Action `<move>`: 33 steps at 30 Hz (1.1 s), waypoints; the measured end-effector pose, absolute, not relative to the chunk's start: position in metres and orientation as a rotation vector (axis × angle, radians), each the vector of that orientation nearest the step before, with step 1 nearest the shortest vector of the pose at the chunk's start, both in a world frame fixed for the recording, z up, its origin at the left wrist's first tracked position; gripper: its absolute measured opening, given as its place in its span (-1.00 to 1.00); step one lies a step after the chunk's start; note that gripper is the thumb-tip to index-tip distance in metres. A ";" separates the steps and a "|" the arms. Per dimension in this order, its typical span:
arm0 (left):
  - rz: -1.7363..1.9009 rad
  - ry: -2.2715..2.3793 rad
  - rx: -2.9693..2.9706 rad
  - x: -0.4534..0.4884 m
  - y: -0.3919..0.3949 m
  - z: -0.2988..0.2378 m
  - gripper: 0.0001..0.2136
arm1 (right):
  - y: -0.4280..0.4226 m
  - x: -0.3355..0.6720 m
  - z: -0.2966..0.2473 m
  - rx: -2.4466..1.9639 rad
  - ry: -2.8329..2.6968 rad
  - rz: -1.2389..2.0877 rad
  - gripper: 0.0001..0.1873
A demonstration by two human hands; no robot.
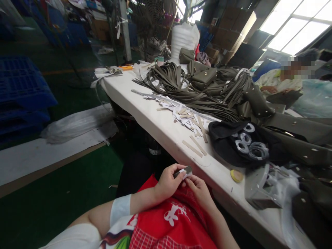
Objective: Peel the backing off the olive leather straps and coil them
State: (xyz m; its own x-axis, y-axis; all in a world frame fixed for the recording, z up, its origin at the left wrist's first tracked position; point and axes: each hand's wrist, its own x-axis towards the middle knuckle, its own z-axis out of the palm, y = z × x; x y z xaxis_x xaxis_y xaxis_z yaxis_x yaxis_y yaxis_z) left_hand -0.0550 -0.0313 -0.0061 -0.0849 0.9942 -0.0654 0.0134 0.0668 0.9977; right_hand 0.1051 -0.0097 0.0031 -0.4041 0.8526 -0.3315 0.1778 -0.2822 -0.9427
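Above my lap, my left hand is closed round a small dark olive piece, thumb on top. A white strip lies on that piece, which seems to be of the same material as the straps on the table. From the right, my right hand pinches the near edge of the piece, its fingertips close to the left ones. The fingers partly cover the piece, so its full shape is hidden. Loose beige and white strips are scattered on the white table beyond my hands.
Long olive straps and olive bags are heaped across the table. A black cloth carries several clear rings, with a yellow tape roll nearby. Another person works across the table. Blue pallets stand left.
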 end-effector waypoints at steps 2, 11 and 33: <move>1.220 1.336 1.213 -0.055 -0.034 0.001 -0.76 | -0.011 0.099 0.001 -1.299 -1.418 1.705 -0.59; 1.247 1.312 1.424 -0.051 -0.032 0.002 -0.69 | -0.013 0.087 -0.014 -1.313 -1.218 1.570 -0.61; 1.149 1.492 1.627 -0.079 0.018 -0.033 -0.75 | 0.160 0.262 0.154 -1.404 -1.789 -0.593 -0.63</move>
